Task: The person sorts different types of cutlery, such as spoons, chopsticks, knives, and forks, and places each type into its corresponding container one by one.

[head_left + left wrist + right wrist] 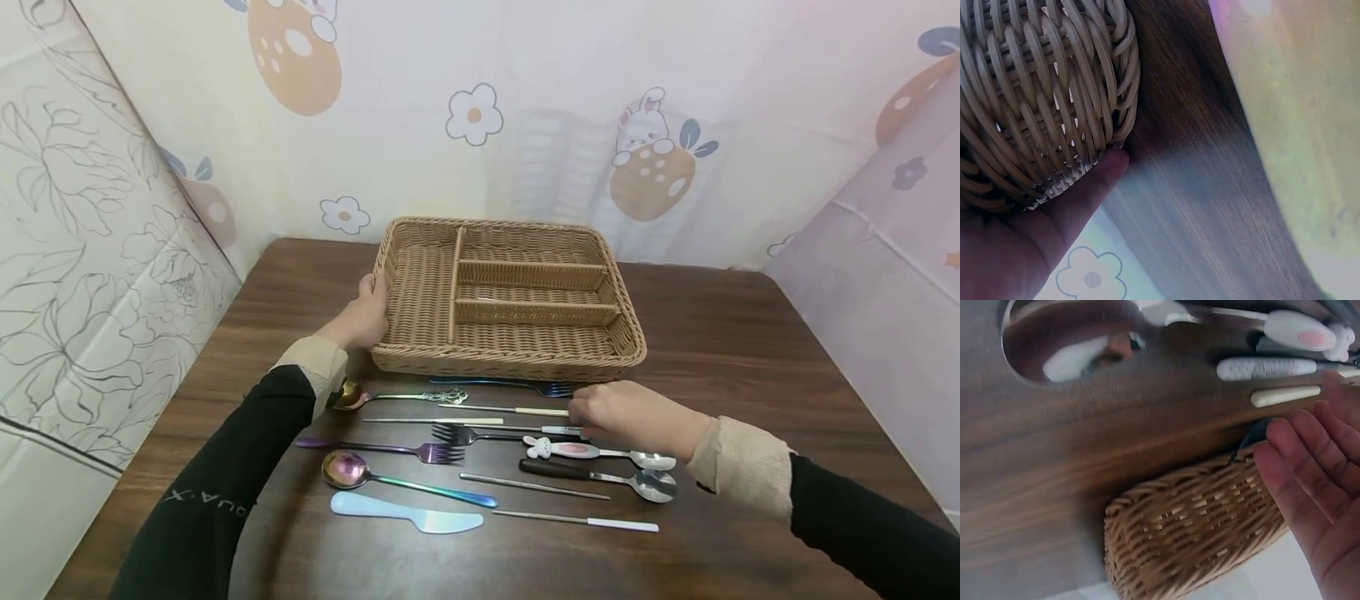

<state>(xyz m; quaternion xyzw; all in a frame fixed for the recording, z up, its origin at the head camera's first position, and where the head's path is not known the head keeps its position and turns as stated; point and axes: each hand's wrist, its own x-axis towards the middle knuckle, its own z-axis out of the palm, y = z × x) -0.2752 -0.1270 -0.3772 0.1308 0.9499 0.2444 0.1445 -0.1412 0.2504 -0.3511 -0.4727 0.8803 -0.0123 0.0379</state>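
My left hand grips the left side of a woven wicker basket, which has several compartments; in the left wrist view a straight digit lies along its edge. Over the cutlery in front of the basket, my right hand hovers with loosely bent fingers. The right wrist view shows nothing held in them. Nearest to it are a blue fork, a cream-ended chopstick and a white patterned handle. Beside them lie a bunny-handled spoon and a black-handled spoon.
Toward the front left lie a gold spoon, a purple fork, a rainbow spoon and a light blue knife. Metal chopsticks lie nearby. A patterned cloth hangs behind the wooden table.
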